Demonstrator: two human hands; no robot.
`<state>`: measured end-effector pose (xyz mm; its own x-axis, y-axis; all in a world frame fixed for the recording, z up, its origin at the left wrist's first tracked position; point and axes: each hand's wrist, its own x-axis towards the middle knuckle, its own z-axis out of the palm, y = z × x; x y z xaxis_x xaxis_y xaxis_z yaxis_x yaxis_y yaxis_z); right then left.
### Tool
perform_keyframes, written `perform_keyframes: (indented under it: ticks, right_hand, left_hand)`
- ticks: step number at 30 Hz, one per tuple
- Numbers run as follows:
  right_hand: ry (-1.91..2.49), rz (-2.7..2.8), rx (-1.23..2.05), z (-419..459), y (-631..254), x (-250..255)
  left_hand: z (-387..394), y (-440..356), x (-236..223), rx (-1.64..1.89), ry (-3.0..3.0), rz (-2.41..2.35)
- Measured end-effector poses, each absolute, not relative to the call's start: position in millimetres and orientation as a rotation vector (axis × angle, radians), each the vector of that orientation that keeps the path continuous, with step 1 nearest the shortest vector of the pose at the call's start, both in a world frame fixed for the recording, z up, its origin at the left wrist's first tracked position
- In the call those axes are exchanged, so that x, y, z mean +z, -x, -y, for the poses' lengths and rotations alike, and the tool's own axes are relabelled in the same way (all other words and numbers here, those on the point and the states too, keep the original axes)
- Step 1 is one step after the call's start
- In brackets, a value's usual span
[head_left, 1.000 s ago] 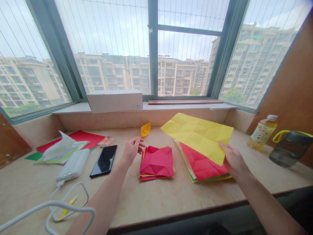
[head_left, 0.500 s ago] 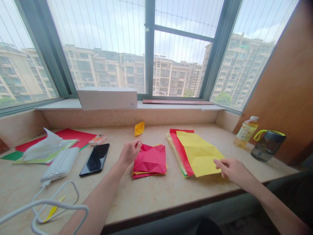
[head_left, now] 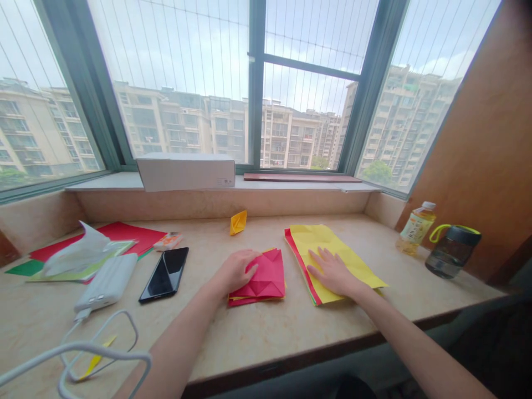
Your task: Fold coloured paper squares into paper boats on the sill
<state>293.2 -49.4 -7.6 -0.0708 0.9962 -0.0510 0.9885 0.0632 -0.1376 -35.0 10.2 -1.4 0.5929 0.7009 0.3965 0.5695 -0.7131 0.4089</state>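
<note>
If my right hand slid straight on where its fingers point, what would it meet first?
Your right hand would probably meet the red paper sticking out from under the yellow sheet, though depth is hard to judge.

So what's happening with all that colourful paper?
Someone has their right hand flat on a yellow sheet that lies over a red one. Their left hand rests on a small stack of folded pink and yellow papers. A little folded yellow-orange paper piece sits behind the stack, on the counter.
</note>
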Motion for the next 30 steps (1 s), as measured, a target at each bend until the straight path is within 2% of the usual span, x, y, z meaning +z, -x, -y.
perform_keyframes:
  ticks: [7,12,24,30]
  right_hand:
    - [2.048,2.316,0.245,47.1,-284.5,-10.5]
    - [2.044,2.366,0.315,42.9,-286.8,-9.1]
    - [1.885,2.563,0.636,-7.8,-311.4,43.5]
    - [2.112,2.253,0.335,-46.6,-299.3,28.9]
  left_hand:
    - [-6.5,32.3,2.5,0.622,-2.67,-1.162]
    - [-5.1,30.3,3.5,0.64,-2.646,-1.242]
    - [-1.5,26.5,6.3,0.462,-2.791,-1.354]
    - [-0.8,27.1,7.5,0.44,-2.803,-1.378]
